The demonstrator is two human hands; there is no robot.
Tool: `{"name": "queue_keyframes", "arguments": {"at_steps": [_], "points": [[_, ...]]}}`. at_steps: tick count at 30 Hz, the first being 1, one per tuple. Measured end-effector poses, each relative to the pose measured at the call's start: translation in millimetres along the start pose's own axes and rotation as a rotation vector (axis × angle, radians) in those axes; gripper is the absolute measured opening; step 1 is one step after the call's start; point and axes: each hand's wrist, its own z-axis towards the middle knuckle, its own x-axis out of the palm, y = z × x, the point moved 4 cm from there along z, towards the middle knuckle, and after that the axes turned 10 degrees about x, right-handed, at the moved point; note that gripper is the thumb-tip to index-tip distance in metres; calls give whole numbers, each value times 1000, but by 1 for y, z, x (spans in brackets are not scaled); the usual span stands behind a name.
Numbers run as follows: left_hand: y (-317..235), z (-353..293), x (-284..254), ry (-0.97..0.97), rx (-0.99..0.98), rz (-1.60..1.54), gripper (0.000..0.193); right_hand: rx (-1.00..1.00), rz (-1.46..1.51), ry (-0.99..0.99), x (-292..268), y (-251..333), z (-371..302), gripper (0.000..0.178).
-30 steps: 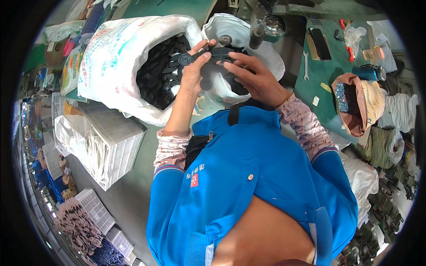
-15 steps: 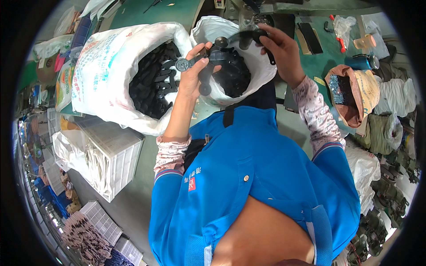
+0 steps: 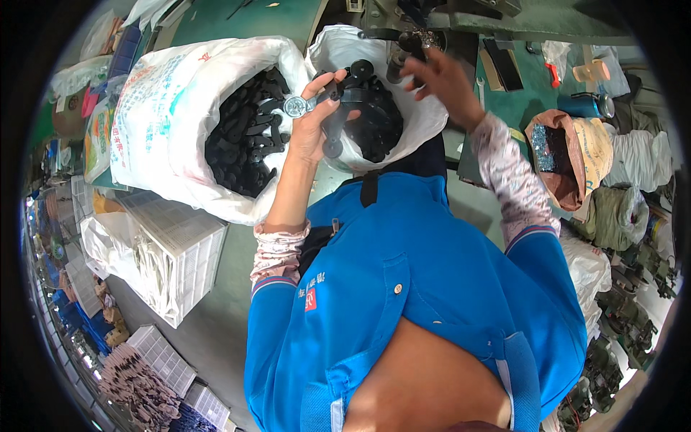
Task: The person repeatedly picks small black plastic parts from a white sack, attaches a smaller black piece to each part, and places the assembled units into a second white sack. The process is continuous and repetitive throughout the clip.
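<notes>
Several black strip-like parts with round ends (image 3: 362,70) are gripped in my left hand (image 3: 314,124), whose fingers are closed around them. One part's round, silvery end (image 3: 295,107) sticks out on the left. This hand is over the near rim of a white bag (image 3: 432,119) with black parts inside. My right hand (image 3: 440,85), slightly blurred, is beyond that bag with fingers apart and nothing visible in them. Just past its fingertips, a black elongated piece (image 3: 379,34) lies at a dark metal machine part (image 3: 394,66).
To the left stands a larger white bag (image 3: 169,119) full of black parts (image 3: 241,137). A white plastic crate (image 3: 188,270) is below it. At right are a brown bag (image 3: 568,180), a blue flask (image 3: 580,105) and a wrench (image 3: 481,92).
My right hand has moved farther away and let go of the black part, which is now at the machine. My left hand keeps its parts in nearly the same place.
</notes>
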Motion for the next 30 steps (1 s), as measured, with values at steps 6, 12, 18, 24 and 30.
{"name": "queue_keyframes", "arguments": {"at_steps": [6,12,18,24,30], "points": [[10,6,8,45,-64,-20,42,45,99,348,53,-41,-27,32],[9,15,7,55,-82,-21,44,202,76,475,52,-35,-35,30],[3,8,4,-11,-153,-312,46,7,175,128,33,-61,-57,39],[7,-1,24,93,-295,-682,46,-369,75,17,27,-7,-75,40],[25,-18,28,180,-400,-865,47,-609,-141,-50,33,10,-74,39]]}}
